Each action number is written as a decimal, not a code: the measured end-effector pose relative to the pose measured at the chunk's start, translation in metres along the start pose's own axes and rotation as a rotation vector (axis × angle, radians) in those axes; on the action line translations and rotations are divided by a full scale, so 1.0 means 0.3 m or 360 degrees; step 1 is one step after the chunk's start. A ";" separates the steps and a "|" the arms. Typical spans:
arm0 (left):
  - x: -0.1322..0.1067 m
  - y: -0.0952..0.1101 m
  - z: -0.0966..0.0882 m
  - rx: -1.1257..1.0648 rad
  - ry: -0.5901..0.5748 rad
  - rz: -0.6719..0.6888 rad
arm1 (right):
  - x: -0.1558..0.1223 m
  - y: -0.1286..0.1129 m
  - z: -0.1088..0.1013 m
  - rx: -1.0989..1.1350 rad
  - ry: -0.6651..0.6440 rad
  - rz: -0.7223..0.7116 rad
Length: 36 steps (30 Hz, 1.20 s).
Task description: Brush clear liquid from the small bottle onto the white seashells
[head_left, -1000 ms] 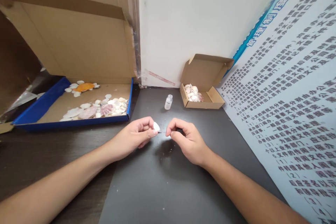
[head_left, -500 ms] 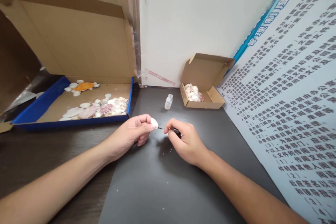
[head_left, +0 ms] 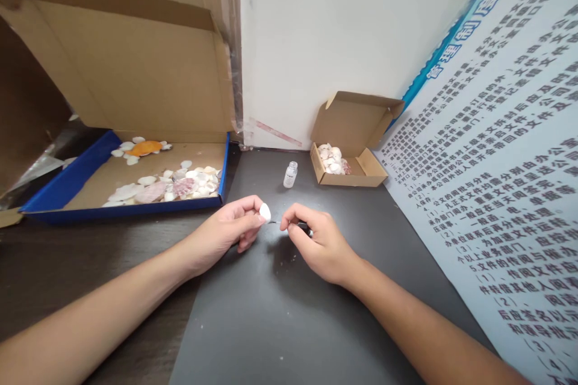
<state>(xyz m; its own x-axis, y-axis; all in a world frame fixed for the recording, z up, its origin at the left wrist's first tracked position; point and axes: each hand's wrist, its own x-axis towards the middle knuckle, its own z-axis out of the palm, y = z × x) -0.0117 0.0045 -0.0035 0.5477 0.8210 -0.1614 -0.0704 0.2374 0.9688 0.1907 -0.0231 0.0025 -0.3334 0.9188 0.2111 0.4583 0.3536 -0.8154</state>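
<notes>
My left hand [head_left: 226, 231] pinches a small white shell [head_left: 265, 212] between thumb and fingers, just above the dark mat [head_left: 289, 313]. My right hand [head_left: 316, 240] is closed on a thin brush with a dark handle [head_left: 303, 228]; its fine tip points left at the shell, almost touching it. Behind the hands stands a small clear glass vial [head_left: 289, 174], open at the top.
A blue-edged cardboard tray [head_left: 67, 183] at the left holds several white, pink and orange shells [head_left: 180, 183]. A small open cardboard box [head_left: 352, 150] with shells sits by the white wall. A printed poster [head_left: 497, 192] leans along the right.
Both hands have shifted slightly up and to the left. The brush tip stays close to the shell, which has turned a little in my left fingers.
</notes>
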 end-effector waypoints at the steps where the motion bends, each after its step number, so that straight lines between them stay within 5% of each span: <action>1: 0.000 0.000 0.000 0.0008 -0.0002 -0.0003 | 0.002 0.004 0.001 -0.0052 0.0003 0.0031; 15: -0.003 0.005 0.005 -0.0023 0.0023 -0.0017 | -0.014 -0.009 0.001 -0.0023 0.0029 -0.0194; 21: -0.005 0.005 0.003 -0.0010 0.0040 -0.0024 | -0.009 -0.010 -0.005 -0.0065 -0.0017 0.0013; 25: -0.002 0.003 0.005 0.0038 0.0034 -0.0013 | -0.015 -0.025 -0.010 0.0206 -0.0013 -0.0086; 30: -0.003 0.009 0.011 0.0275 -0.0038 0.0017 | -0.010 -0.020 -0.004 -0.0040 -0.0027 -0.0037; 36: -0.009 0.021 0.015 0.0327 -0.0060 -0.0009 | -0.006 -0.024 -0.015 0.0199 -0.0032 0.0010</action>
<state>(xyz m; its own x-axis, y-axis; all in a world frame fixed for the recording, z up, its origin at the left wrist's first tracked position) -0.0097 0.0013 0.0039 0.5787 0.7990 -0.1632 0.1019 0.1278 0.9866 0.1916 -0.0266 0.0105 -0.3479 0.9168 0.1962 0.3543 0.3223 -0.8778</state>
